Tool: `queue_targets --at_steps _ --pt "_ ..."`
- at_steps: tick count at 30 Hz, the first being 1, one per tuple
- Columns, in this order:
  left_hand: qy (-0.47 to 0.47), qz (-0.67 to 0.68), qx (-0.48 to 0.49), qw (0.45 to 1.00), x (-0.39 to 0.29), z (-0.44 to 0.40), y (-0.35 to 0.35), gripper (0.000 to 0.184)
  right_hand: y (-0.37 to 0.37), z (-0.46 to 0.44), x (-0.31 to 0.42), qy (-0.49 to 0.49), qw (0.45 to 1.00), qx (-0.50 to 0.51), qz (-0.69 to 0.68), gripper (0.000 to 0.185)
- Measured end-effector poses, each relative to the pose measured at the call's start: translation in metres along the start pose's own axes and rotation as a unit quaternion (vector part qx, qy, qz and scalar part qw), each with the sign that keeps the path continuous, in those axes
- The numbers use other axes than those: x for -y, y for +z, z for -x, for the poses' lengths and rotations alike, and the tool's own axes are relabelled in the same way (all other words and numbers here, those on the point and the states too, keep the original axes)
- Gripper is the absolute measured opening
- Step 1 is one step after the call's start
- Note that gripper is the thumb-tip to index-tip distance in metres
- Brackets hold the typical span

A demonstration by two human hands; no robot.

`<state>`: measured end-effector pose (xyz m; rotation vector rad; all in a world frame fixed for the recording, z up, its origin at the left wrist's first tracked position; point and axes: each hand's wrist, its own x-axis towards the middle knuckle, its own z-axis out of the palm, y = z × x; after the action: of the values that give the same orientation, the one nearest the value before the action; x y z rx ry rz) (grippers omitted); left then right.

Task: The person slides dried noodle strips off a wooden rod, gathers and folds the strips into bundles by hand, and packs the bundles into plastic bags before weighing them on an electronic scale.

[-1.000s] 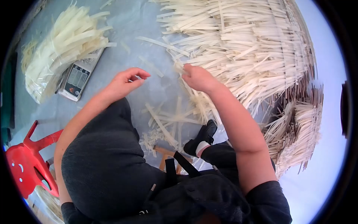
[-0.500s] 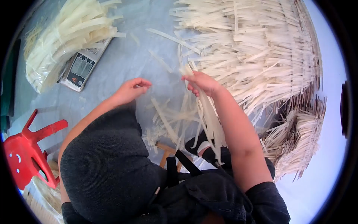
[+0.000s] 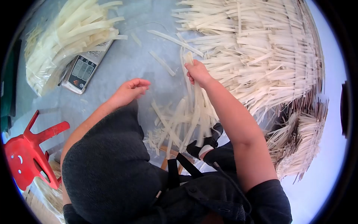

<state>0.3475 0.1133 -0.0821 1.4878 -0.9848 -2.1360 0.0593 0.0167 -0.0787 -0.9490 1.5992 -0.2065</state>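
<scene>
My right hand [image 3: 198, 73] is closed around one end of a bunch of long, flat, pale strips [image 3: 202, 112]. The bunch hangs down from the fist toward my shoe, and a short tip sticks out above the fingers. My left hand [image 3: 131, 90] hovers by my knee with slightly bent fingers, holding nothing. More loose pale strips [image 3: 169, 121] lie scattered on the grey surface between my knees. A large layered stack of similar strips [image 3: 261, 56] rises just beyond my right hand.
At upper left, a clear plastic bag of pale strips [image 3: 56, 48] rests on a digital scale [image 3: 82, 71]. A red plastic stool or chair [image 3: 28, 160] is at lower left. Another strip pile [image 3: 298, 140] stands at right. My shoe [image 3: 205, 143] is near the scattered strips.
My right hand has moved up and slightly away from me, and the bunch now hangs straighter, away from my leg. My left hand has hardly moved.
</scene>
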Motion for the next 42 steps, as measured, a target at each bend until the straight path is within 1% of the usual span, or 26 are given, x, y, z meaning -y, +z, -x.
queue_targets --at_steps 1,3,4,6,7,9,10,12,16,18,19,22,23,24,26,27,28,29,31,33,36,38,39,40,41,42 --pt "-0.001 0.001 -0.002 1.000 0.001 0.001 0.000 0.028 0.003 -0.009 -0.004 0.000 1.000 0.003 0.001 0.028" --pt "0.004 -0.003 0.002 1.000 0.004 0.001 -0.002 0.031 0.012 -0.026 -0.006 -0.019 0.994 -0.082 0.064 0.031" --pt "0.005 -0.004 -0.002 1.000 0.004 0.003 -0.004 0.031 0.016 -0.033 -0.006 -0.022 0.995 -0.079 0.064 0.031" --pt "0.015 -0.006 -0.002 1.000 0.005 0.007 -0.007 0.031 0.024 -0.048 -0.009 -0.018 0.979 -0.158 0.128 0.037" --pt "0.014 -0.006 -0.006 1.000 0.007 0.007 -0.010 0.031 0.029 -0.063 -0.019 -0.020 0.980 -0.154 0.127 0.037" --pt "-0.008 0.018 -0.011 1.000 0.012 0.007 -0.014 0.031 0.040 -0.077 -0.026 -0.109 0.929 -0.244 0.257 0.043" --pt "-0.013 0.019 -0.013 1.000 0.014 0.009 -0.016 0.031 0.043 -0.075 -0.024 -0.106 0.931 -0.239 0.256 0.043" --pt "-0.020 0.028 -0.012 0.999 0.015 0.011 -0.019 0.031 0.047 -0.067 -0.014 -0.023 0.899 -0.262 0.349 0.049" --pt "-0.030 0.020 -0.023 0.999 0.021 0.010 -0.024 0.032 0.049 -0.066 -0.026 -0.016 0.870 -0.252 0.423 0.046" --pt "-0.024 0.023 -0.026 0.999 0.018 0.008 -0.026 0.032 0.051 -0.075 -0.041 -0.059 0.908 -0.233 0.344 0.041" --pt "-0.023 0.026 -0.029 0.999 0.016 0.006 -0.027 0.032 0.052 -0.065 -0.036 -0.062 0.907 -0.231 0.346 0.041" --pt "0.009 0.047 -0.046 0.998 -0.004 0.008 -0.028 0.039 0.061 -0.020 -0.001 -0.203 0.941 -0.034 0.268 0.032" --pt "0.037 0.105 -0.080 0.991 -0.021 0.013 -0.023 0.042 0.066 -0.001 0.019 -0.243 0.939 0.043 0.239 0.030" --pt "0.068 0.159 -0.113 0.978 -0.037 0.019 -0.022 0.045 0.075 0.017 0.038 -0.256 0.935 0.051 0.239 0.030" --pt "0.098 0.170 -0.112 0.974 -0.061 0.028 -0.023 0.045 0.089 0.047 0.072 -0.297 0.892 0.204 0.272 0.030" --pt "0.121 0.183 -0.096 0.971 -0.067 0.032 -0.025 0.046 0.091 0.055 0.087 -0.307 0.888 0.205 0.273 0.030" --pt "0.164 0.169 -0.122 0.964 -0.069 0.035 -0.028 0.040 0.092 0.061 0.099 -0.292 0.901 0.217 0.237 0.032" --pt "0.171 0.169 -0.128 0.962 -0.072 0.038 -0.034 0.040 0.094 0.066 0.110 -0.276 0.912 0.228 0.201 0.034" --pt "0.236 0.148 -0.187 0.942 -0.079 0.051 -0.045 0.037 0.085 0.070 0.128 -0.285 0.904 0.247 0.202 0.036" --pt "0.259 0.165 -0.211 0.928 -0.092 0.068 -0.056 0.037 0.075 0.074 0.143 -0.289 0.896 0.268 0.203 0.038" --pt "0.305 0.171 -0.230 0.908 -0.105 0.081 -0.068 0.037 0.068 0.079 0.170 -0.238 0.898 0.328 0.172 0.044" --pt "0.327 0.163 -0.228 0.903 -0.110 0.083 -0.074 0.037 0.069 0.081 0.187 -0.290 0.878 0.297 0.237 0.043" --pt "0.361 0.172 -0.257 0.880 -0.113 0.084 -0.079 0.037 0.069 0.082 0.197 -0.290 0.878 0.298 0.238 0.043" --pt "0.393 0.180 -0.285 0.856 -0.116 0.084 -0.086 0.037 0.070 0.081 0.207 -0.329 0.861 0.258 0.290 0.043" --pt "0.393 0.181 -0.285 0.855 -0.118 0.085 -0.096 0.037 0.072 0.078 0.215 -0.367 0.838 0.218 0.341 0.043" --pt "0.369 0.080 -0.402 0.834 -0.121 0.087 -0.111 0.038 0.074 0.073 0.221 -0.366 0.837 0.218 0.343 0.043"
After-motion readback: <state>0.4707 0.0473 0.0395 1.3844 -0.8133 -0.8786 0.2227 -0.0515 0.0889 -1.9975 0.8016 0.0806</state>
